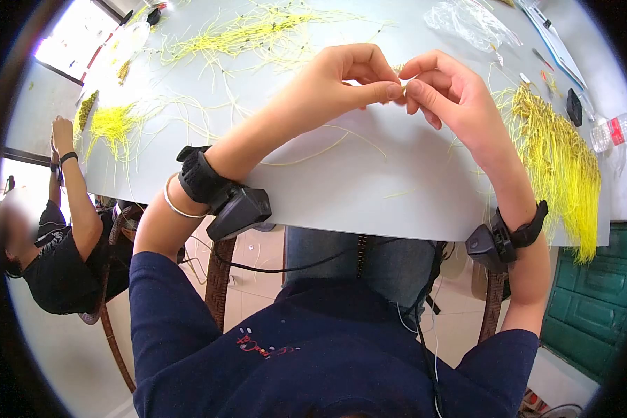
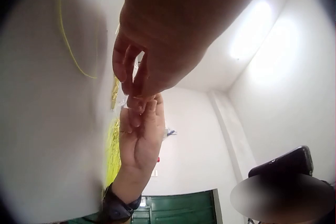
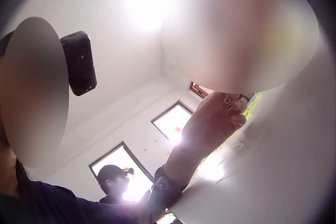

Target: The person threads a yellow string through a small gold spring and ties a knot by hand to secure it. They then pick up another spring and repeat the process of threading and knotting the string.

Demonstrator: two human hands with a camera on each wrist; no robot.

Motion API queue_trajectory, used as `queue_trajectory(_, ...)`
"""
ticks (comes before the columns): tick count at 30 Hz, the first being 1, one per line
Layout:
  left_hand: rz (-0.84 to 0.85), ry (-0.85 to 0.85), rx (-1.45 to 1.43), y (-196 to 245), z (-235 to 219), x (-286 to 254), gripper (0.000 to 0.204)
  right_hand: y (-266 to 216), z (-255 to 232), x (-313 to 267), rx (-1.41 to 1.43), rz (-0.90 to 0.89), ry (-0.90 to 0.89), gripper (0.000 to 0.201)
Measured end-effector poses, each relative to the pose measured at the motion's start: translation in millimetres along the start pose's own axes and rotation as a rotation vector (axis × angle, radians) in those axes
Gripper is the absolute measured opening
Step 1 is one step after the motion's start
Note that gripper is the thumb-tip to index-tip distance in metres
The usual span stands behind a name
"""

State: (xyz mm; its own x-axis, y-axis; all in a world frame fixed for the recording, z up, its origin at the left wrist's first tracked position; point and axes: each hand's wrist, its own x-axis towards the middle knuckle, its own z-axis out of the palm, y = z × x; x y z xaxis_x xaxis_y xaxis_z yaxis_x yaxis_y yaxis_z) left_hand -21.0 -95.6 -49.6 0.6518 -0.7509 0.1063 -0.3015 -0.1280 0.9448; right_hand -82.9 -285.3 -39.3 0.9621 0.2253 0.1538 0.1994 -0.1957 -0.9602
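Note:
Above the table, both hands meet fingertip to fingertip. My left hand (image 1: 359, 78) pinches a small piece of yellow cord (image 1: 403, 88) between thumb and forefinger. From the other side, my right hand (image 1: 449, 94) pinches the same piece, thumb tip beside the left thumb. Fingers hide most of the cord, and I cannot tell its exact form. In the left wrist view the left hand (image 2: 137, 71) is dark, with the right hand (image 2: 139, 137) just below it. The right wrist view shows the left hand (image 3: 215, 119); a blur covers the right hand.
Loose yellow cords (image 1: 244, 35) spread over the grey table (image 1: 313, 198). A thick bundle of knotted yellow cords (image 1: 554, 153) hangs over its right edge, near a water bottle (image 1: 614, 132). Clear plastic (image 1: 470, 24) lies at the back. Another person (image 1: 63, 237) sits at left.

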Motion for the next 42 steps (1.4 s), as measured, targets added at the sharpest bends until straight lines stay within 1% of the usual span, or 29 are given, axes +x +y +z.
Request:
queue_trajectory(2, 0.15, 0.089, 0.204, -2.6, -0.3, 0.3, 0.019, -1.2, 0.2, -0.5, -0.014, 0.026, -0.016, 0.013)
queue_trajectory(3, 0.149, 0.088, 0.204, -2.4, -1.0, 0.2, 0.019, -1.6, 1.2, -0.3, -0.014, 0.029, 0.007, 0.013)
queue_trajectory(5, 0.144, 0.177, 0.268, -1.0, -2.1, -0.2, 0.017, -3.0, 2.0, -0.1, -0.014, 0.033, 0.031, 0.013)
queue_trajectory(8, 0.125, 0.191, 0.226, 0.6, -0.7, -1.2, 0.017, -6.5, 2.1, 0.3, -0.03, 0.067, 0.026, 0.013)
queue_trajectory(11, 0.119, 0.187, 0.179, 2.4, 0.7, -1.6, 0.018, -6.1, 4.9, 0.0, -0.033, 0.05, 0.025, 0.013)
queue_trajectory(13, 0.098, 0.18, 0.182, 2.5, 0.7, -2.3, 0.019, -5.0, 4.6, 0.1, -0.042, 0.031, -0.015, 0.014)
queue_trajectory(16, 0.077, 0.165, 0.171, 1.8, 1.3, -1.7, 0.019, -3.4, 6.2, -0.4, -0.025, -0.009, -0.015, 0.014)
queue_trajectory(18, 0.077, 0.16, 0.157, 2.5, 1.5, -1.5, 0.019, -4.6, 5.2, -0.7, -0.021, 0.0, -0.01, 0.013)
queue_trajectory(20, -0.009, 0.108, 0.091, 4.9, 2.2, -2.0, 0.019, -5.1, 4.4, -1.3, -0.015, 0.012, -0.005, 0.013)
queue_trajectory(23, 0.014, 0.098, 0.088, 2.2, 2.0, -0.3, 0.019, -4.8, 4.2, -1.9, -0.051, 0.025, -0.006, 0.012)
queue_trajectory(29, 0.01, 0.099, 0.087, 2.8, 2.6, -0.3, 0.019, -1.8, 4.7, -3.0, -0.071, -0.008, 0.0, 0.011)
queue_trajectory(34, 0.017, 0.103, 0.096, 5.0, 2.0, -0.6, 0.019, 9.2, 7.4, -1.2, -0.018, -0.097, 0.036, 0.01)
queue_trajectory(37, 0.001, 0.116, 0.102, 6.7, 1.0, -2.0, 0.018, 0.8, 6.2, -2.5, -0.098, -0.066, 0.039, 0.01)
queue_trajectory(42, -0.015, 0.121, 0.136, 5.3, 1.3, -2.2, 0.019, -4.5, 5.3, -3.4, -0.07, -0.018, 0.043, 0.01)
